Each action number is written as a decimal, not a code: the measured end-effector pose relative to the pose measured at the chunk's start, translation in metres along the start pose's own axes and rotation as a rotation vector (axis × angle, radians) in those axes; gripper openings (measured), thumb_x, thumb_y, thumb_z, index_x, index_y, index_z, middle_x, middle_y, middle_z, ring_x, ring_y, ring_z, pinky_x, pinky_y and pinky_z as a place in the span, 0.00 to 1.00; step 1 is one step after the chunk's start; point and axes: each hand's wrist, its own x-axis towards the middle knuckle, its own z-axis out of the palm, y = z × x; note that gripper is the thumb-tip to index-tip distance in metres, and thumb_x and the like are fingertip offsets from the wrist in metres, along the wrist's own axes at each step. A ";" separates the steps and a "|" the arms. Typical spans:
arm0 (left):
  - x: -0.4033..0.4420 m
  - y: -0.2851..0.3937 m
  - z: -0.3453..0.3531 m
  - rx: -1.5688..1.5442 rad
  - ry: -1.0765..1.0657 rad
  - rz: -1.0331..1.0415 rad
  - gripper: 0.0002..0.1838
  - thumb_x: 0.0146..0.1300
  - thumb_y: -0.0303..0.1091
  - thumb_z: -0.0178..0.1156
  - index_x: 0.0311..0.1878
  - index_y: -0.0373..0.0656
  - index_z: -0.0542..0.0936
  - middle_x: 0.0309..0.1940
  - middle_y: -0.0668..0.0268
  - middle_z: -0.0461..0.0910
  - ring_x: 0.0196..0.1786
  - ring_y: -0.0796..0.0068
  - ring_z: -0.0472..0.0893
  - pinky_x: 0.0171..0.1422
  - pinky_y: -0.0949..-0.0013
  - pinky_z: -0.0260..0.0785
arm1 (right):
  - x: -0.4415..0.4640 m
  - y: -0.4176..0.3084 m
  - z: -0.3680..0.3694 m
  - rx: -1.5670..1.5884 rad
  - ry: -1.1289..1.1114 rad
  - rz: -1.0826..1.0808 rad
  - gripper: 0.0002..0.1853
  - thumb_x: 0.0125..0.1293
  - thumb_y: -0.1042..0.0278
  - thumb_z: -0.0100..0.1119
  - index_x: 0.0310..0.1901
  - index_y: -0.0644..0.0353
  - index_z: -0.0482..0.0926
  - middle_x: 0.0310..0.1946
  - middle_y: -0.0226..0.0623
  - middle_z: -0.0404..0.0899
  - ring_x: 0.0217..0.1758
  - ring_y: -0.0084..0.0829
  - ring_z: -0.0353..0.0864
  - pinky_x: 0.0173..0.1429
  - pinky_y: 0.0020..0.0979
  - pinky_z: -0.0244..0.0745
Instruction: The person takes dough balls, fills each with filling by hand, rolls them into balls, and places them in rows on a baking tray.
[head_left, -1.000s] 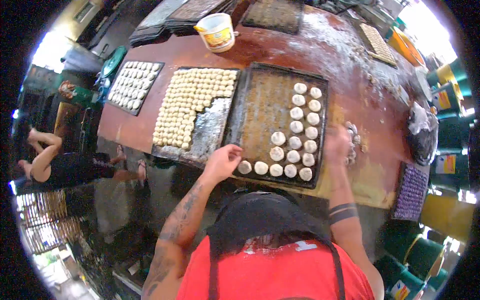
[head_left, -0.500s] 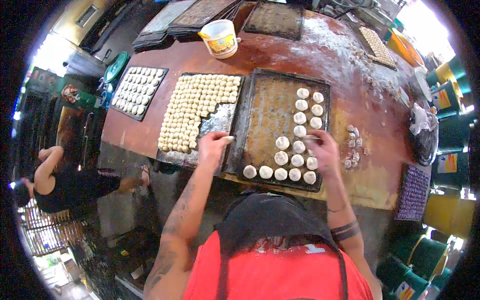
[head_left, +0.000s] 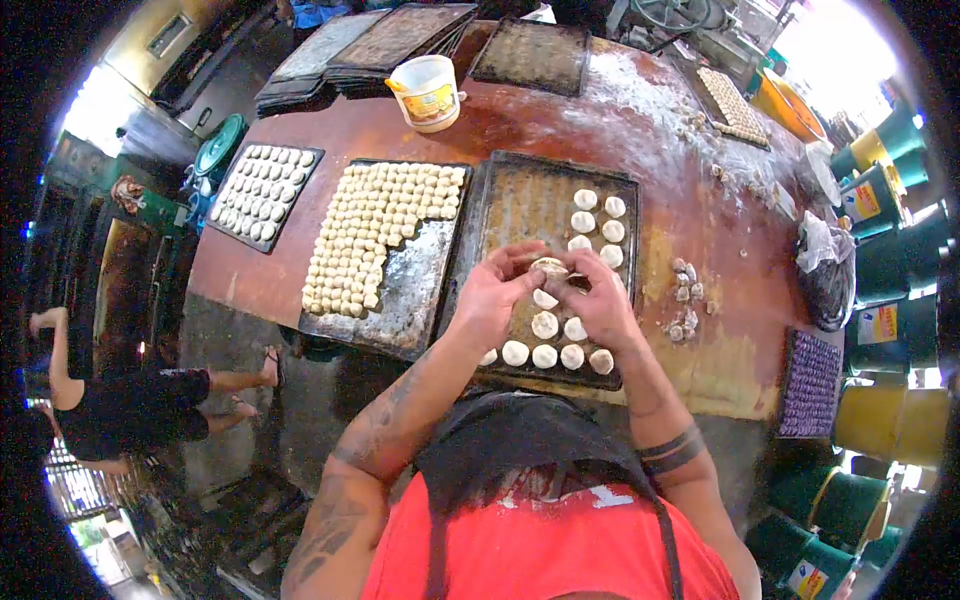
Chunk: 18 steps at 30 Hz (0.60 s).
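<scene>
Pale dough (head_left: 549,266), visible part widest crosswise, between left hand (head_left: 494,296) and right hand (head_left: 600,302)

The dough balls (head_left: 378,215) are cream, the dough rounds (head_left: 544,325) whiter, the tabletop (head_left: 500,120) reddish-brown — the apron (head_left: 530,440) black.

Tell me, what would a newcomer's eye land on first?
The left hand and right hand hold a piece of dough over a dark baking tray. To the left, small dough balls crowd a second tray. Farther back stands a white plastic bucket with a yellow label.
</scene>
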 end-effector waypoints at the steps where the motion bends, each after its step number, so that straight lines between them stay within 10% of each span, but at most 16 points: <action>1: -0.001 0.001 0.001 0.033 -0.031 0.042 0.23 0.65 0.20 0.63 0.63 0.34 0.74 0.52 0.60 0.81 0.51 0.72 0.82 0.60 0.67 0.76 | -0.001 0.007 -0.003 0.126 -0.082 0.089 0.18 0.65 0.70 0.67 0.56 0.62 0.79 0.41 0.33 0.82 0.44 0.29 0.81 0.52 0.31 0.78; 6: -0.002 0.014 0.029 -0.175 -0.035 -0.043 0.19 0.66 0.22 0.65 0.59 0.32 0.76 0.48 0.58 0.83 0.49 0.71 0.83 0.56 0.70 0.77 | 0.006 0.017 0.000 0.801 0.065 0.360 0.14 0.69 0.71 0.64 0.54 0.62 0.77 0.42 0.31 0.82 0.44 0.22 0.81 0.53 0.29 0.78; 12: -0.006 -0.001 0.031 0.663 0.092 0.579 0.14 0.67 0.22 0.61 0.55 0.33 0.78 0.50 0.64 0.81 0.51 0.72 0.82 0.52 0.73 0.77 | 0.006 0.004 0.004 0.226 0.260 0.023 0.13 0.66 0.71 0.64 0.51 0.62 0.81 0.45 0.37 0.81 0.46 0.31 0.81 0.53 0.31 0.77; 18: 0.004 0.033 0.025 -0.082 0.012 -0.152 0.21 0.66 0.25 0.65 0.61 0.34 0.74 0.49 0.61 0.81 0.51 0.72 0.83 0.57 0.68 0.80 | 0.002 0.002 0.000 -0.296 0.142 -0.351 0.18 0.62 0.74 0.64 0.55 0.57 0.83 0.63 0.45 0.76 0.64 0.45 0.77 0.64 0.39 0.75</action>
